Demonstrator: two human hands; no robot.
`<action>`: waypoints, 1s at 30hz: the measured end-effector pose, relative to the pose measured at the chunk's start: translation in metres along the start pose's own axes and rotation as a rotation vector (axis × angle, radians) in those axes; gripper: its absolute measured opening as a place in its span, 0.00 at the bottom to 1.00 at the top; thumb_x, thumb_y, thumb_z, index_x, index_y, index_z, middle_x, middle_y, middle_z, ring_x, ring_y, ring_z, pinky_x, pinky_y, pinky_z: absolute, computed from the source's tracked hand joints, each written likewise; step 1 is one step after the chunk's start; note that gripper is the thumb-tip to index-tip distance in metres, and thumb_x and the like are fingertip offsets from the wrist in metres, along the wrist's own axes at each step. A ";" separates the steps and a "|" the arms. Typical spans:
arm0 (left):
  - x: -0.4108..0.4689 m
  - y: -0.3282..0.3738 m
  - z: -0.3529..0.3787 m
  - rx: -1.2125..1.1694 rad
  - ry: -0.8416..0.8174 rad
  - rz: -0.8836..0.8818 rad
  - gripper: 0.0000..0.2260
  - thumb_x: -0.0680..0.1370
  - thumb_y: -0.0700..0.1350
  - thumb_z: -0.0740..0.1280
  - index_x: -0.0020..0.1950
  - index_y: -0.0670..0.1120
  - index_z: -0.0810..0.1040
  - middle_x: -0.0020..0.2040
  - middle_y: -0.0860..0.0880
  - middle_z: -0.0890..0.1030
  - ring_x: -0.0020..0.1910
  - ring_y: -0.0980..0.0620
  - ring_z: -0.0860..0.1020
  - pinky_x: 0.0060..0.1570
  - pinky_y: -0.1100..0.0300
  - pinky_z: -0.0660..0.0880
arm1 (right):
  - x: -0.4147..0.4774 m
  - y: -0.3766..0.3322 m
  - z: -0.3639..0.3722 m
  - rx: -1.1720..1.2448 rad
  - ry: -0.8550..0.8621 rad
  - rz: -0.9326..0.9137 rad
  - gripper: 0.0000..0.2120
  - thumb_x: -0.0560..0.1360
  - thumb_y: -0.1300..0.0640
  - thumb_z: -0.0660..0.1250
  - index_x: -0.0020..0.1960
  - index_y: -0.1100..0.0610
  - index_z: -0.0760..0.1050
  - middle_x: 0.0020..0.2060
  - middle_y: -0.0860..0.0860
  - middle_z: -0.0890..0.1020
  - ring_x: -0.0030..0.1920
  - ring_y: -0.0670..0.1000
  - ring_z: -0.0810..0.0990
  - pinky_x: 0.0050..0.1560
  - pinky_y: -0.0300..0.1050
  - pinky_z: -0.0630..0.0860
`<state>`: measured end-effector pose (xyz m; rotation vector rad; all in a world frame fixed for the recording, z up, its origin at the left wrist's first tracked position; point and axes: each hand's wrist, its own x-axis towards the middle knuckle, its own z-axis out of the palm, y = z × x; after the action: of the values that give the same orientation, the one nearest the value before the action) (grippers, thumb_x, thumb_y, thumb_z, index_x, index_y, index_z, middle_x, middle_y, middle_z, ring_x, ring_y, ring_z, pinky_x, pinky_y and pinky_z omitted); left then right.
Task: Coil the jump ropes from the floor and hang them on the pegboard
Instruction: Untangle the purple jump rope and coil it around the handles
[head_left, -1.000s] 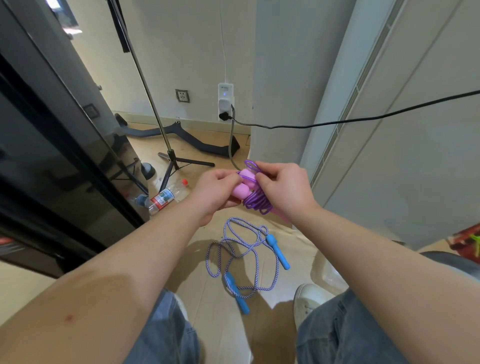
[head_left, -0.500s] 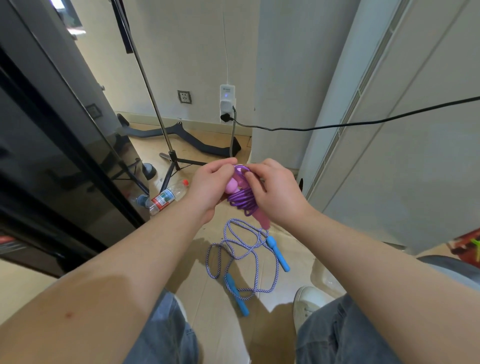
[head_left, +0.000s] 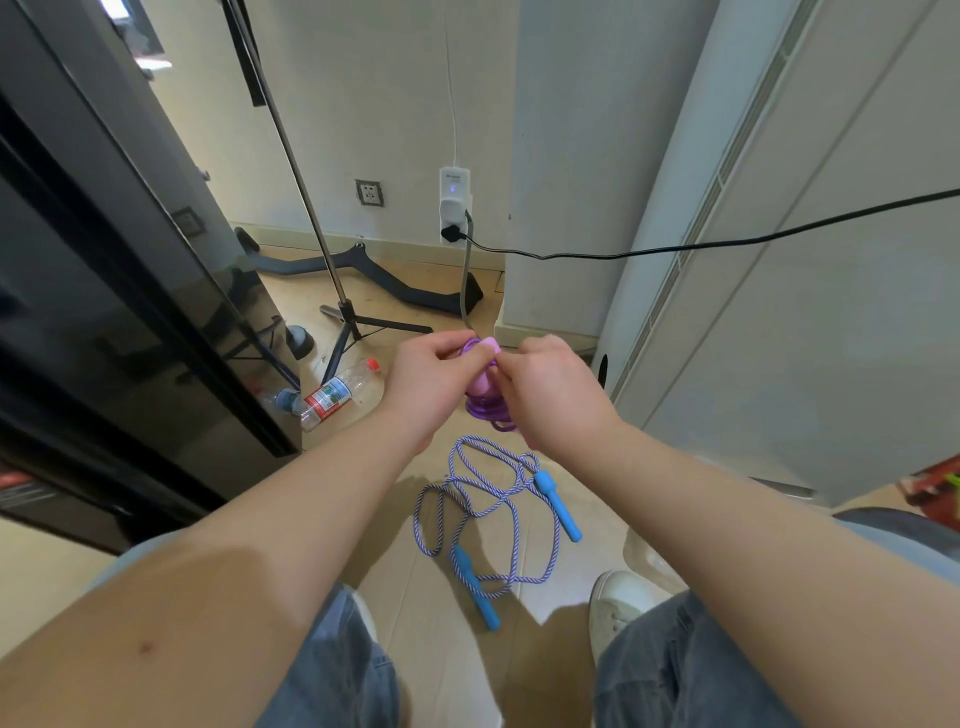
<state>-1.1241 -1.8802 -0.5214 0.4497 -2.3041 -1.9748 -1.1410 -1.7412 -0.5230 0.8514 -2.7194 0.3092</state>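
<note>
Head view, looking down over both forearms toward a tiled floor (head_left: 524, 582). Left hand (head_left: 431, 387) and right hand (head_left: 550, 392) brought together at mid-frame, both closed around a purple jump rope (head_left: 485, 408) with pink handles (head_left: 480, 382); rope bunched into a tight coil between the palms, one pink handle end showing between the thumbs, a few purple loops hanging just below the hands. Fingertips of both hands pinched on the bundle; exact wrap of the cord hidden by the fingers.

Below the hands, on the floor between the two denim-clad legs: a second, striped jump rope (head_left: 483, 499) with blue handles (head_left: 558, 506), lying loose in irregular overlapping loops, uncoiled, one handle at the right of the tangle, the other at its near end. White shoe (head_left: 618, 603) just right of this rope.

Left of the hands, a plastic bottle (head_left: 332, 395) lying on its side, red cap on, label around its middle; contents not discernible. Behind it, a tripod stand (head_left: 343, 317). On the far wall, a plug adapter (head_left: 454, 205) with a black cable (head_left: 675, 248) running off to the right. Pegboard not in frame.
</note>
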 end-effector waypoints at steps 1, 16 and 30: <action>0.001 -0.002 0.001 0.017 0.007 -0.010 0.12 0.68 0.53 0.74 0.47 0.49 0.86 0.40 0.50 0.85 0.43 0.50 0.83 0.55 0.45 0.81 | 0.001 0.003 0.003 0.011 0.013 -0.021 0.06 0.70 0.61 0.75 0.37 0.59 0.79 0.30 0.50 0.63 0.33 0.55 0.65 0.36 0.43 0.58; -0.004 0.007 0.004 0.062 0.046 0.021 0.07 0.74 0.47 0.75 0.51 0.52 0.84 0.38 0.53 0.84 0.39 0.60 0.83 0.55 0.51 0.81 | 0.001 -0.003 -0.019 0.633 -0.087 0.462 0.08 0.73 0.54 0.68 0.36 0.52 0.80 0.29 0.50 0.83 0.22 0.46 0.79 0.34 0.50 0.82; -0.009 0.010 0.001 0.085 -0.132 -0.069 0.20 0.66 0.41 0.60 0.47 0.56 0.86 0.52 0.49 0.85 0.54 0.48 0.82 0.58 0.48 0.79 | 0.005 0.018 -0.010 1.166 -0.281 0.797 0.07 0.68 0.64 0.77 0.41 0.61 0.79 0.34 0.63 0.83 0.33 0.58 0.78 0.33 0.50 0.73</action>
<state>-1.1175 -1.8759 -0.5105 0.4225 -2.4922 -2.0002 -1.1534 -1.7260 -0.5142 -0.1267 -2.8330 2.1733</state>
